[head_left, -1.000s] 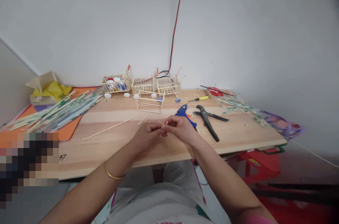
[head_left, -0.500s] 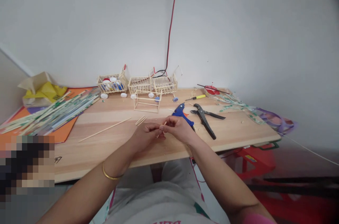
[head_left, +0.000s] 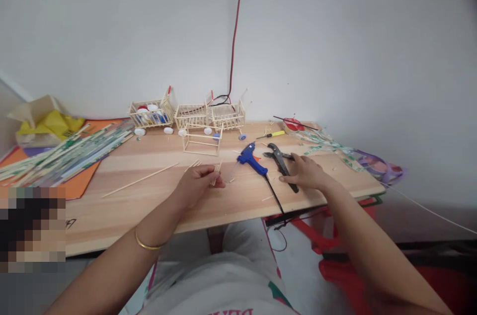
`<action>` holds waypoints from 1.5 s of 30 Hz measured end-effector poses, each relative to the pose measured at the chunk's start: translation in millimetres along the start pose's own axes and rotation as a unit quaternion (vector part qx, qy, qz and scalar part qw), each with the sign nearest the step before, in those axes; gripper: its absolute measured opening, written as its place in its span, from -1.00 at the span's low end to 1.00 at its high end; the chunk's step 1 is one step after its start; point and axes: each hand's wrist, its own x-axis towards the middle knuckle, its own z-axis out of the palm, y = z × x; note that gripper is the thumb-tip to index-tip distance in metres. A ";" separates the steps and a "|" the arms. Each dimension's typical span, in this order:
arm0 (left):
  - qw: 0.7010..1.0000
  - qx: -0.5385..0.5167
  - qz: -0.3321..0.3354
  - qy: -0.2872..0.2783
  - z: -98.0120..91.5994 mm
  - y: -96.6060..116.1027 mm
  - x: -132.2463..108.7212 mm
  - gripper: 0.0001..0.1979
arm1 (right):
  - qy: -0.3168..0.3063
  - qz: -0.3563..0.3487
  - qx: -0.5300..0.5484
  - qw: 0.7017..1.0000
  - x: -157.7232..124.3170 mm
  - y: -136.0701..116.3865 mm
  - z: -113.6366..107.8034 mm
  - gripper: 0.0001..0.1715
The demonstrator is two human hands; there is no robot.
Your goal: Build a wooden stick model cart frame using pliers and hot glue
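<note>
Between the pinched fingers of my left hand (head_left: 199,183) are short thin wooden sticks, low over the table. My right hand (head_left: 307,172) reaches over the black-handled cutter (head_left: 280,162), fingers apart around its handles and not closed on them. To the cutter's left lies a blue glue gun (head_left: 251,157) with a black cord. A few short sticks (head_left: 194,165) lie just behind my left hand, and a long stick (head_left: 141,180) rests to its left. An open wooden frame (head_left: 202,142) stands behind them.
Several small stick carts (head_left: 151,115) stand along the wall. Wrapped sticks (head_left: 70,156) lie on orange sheets at the left. A yellow-handled screwdriver (head_left: 275,134), a red dish (head_left: 293,124) and plastic wrappers (head_left: 328,143) are at the back right.
My right hand has left my left hand and moved right to the cutter, its fingers opening. The camera view has shifted slightly. My left hand still holds sticks.
</note>
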 end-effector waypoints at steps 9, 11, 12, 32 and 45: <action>0.961 0.234 0.122 0.080 -4.1 2.8 -5.3 -0.73 | 0.046 0.039 0.056 0.997 -11.8 -13.2 -4.7 -0.42; 0.952 0.250 0.143 0.101 -3.1 1.7 -6.7 -0.73 | 0.067 0.052 0.135 0.987 -29.0 -23.9 -8.5 -0.47; 0.949 0.253 0.152 0.110 -2.2 1.4 -7.5 -0.74 | 0.068 0.040 0.182 0.980 -38.9 -31.6 -10.8 -0.48; 0.898 0.325 0.252 0.156 1.8 0.6 -17.7 -0.81 | 0.067 -0.215 0.332 0.916 -93.4 -140.7 -3.7 -0.39; 0.879 0.336 0.299 0.159 0.7 0.6 -16.5 -0.82 | 0.054 -0.209 0.295 0.931 -95.6 -136.0 -15.9 -0.51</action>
